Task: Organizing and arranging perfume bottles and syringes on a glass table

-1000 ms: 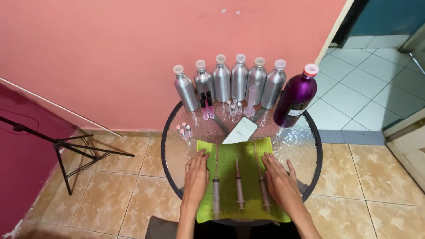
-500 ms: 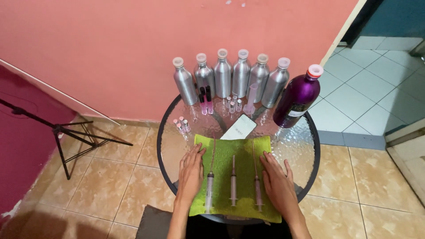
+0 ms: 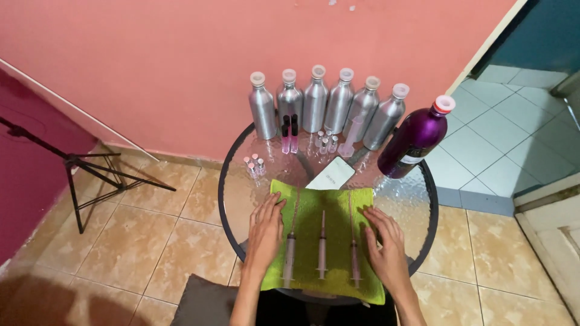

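My left hand (image 3: 264,232) lies flat, palm down, on the left side of a green towel (image 3: 308,208) spread on a round glass table (image 3: 232,199). On the towel's right side my right hand (image 3: 385,244) rests flat as well, fingers spread. Between the hands three long syringes lie side by side: a left syringe (image 3: 289,250), a middle syringe (image 3: 322,249) and a right syringe (image 3: 354,253). Neither hand holds anything.
Several silver metal bottles (image 3: 315,107) stand in a row at the table's back by the pink wall. A large purple bottle (image 3: 415,137) stands at the right. Small vials (image 3: 254,165), pink tubes (image 3: 289,136), a measuring cylinder (image 3: 351,137) and a white phone (image 3: 331,174) lie between. A tripod (image 3: 78,166) stands left.
The view has shifted slightly; both hands stay flat on the towel, the right one drawn back a little toward me. The syringes have not moved.
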